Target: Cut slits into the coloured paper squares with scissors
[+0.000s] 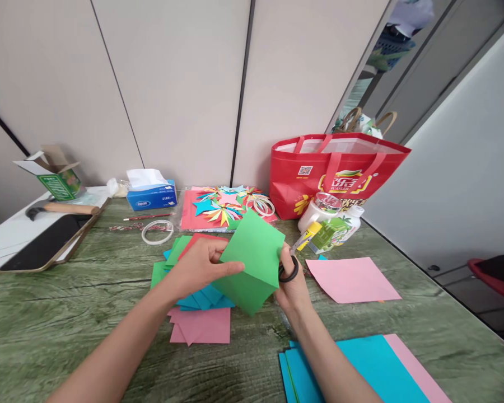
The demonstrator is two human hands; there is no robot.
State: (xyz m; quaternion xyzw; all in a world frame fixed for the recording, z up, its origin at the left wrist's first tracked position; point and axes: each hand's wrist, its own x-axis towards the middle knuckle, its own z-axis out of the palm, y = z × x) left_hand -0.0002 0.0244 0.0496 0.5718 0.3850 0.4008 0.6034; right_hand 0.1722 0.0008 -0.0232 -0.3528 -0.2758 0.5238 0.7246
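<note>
Tabletop [37, 319] spreads leftward; left hand [201, 264] pinches green paper [256, 243], right hand [292, 288] grips scissors [295, 270] by paper's edge.

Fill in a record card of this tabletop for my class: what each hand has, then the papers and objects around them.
left hand: grips green paper, thumb on its face
right hand: holds black-handled scissors by the paper's right edge
by left hand: overlapping green, blue and pink paper pieces
right of right hand: single pink sheet
lower right: stacked blue and pink sheets, partly behind the right forearm
back of table: blue tissue box, packet of colourful paper shapes, red bag
</note>
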